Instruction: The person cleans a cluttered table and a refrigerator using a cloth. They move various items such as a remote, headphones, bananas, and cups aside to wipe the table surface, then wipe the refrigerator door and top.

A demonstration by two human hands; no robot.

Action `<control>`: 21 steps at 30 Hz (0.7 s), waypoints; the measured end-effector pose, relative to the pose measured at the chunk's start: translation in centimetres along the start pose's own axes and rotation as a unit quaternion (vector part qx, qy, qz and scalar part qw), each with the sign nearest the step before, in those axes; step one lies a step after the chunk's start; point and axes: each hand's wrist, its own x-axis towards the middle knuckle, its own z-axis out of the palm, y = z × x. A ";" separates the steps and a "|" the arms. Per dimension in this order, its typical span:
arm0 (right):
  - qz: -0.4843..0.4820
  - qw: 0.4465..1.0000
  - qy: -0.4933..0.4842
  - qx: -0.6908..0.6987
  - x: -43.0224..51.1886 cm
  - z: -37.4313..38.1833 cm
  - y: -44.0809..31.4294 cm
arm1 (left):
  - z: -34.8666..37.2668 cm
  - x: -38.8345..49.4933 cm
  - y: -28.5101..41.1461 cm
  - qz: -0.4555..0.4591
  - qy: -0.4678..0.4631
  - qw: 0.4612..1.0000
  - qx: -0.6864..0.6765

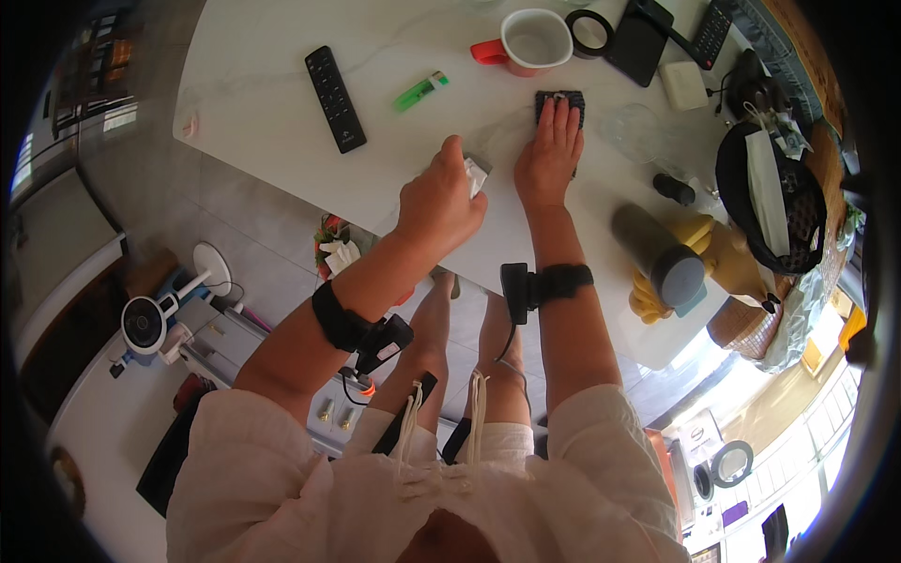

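Note:
My left hand (440, 200) is closed around a small, shiny white and grey item (476, 176), perhaps a packet, above the white marbled table (267, 112). To its right, my right hand (552, 155) presses on a dark grey cloth (540, 104), fingers together, holding it against the tabletop; a small pale bit shows above the fingertips. Just beyond the cloth stands a white mug (538, 42) with a red handle. A green lighter (420, 91) and a black remote control (336, 100) lie farther left. Both forearms wear black straps with small devices.
On the right are a dark bottle (658, 257), bananas (646, 299), a small black cylinder (673, 189), a black mesh bag (806, 204) and a white block (683, 85). Black tape (590, 34) sits beside the mug. Clear plastic (633, 134) lies right of my right hand.

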 end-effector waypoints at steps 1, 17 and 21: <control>-0.008 1.000 -0.002 0.001 0.2 0.2 -0.1 | -0.4 0.2 -0.1 0.000 0.011 1.000 -0.009; -0.149 0.947 -0.197 0.204 -7.0 -2.1 -3.0 | 0.8 6.8 7.0 0.163 0.043 0.986 0.011; -0.170 0.967 -0.141 0.128 -10.1 -5.3 0.2 | 2.6 7.7 8.8 0.165 -0.002 0.985 0.056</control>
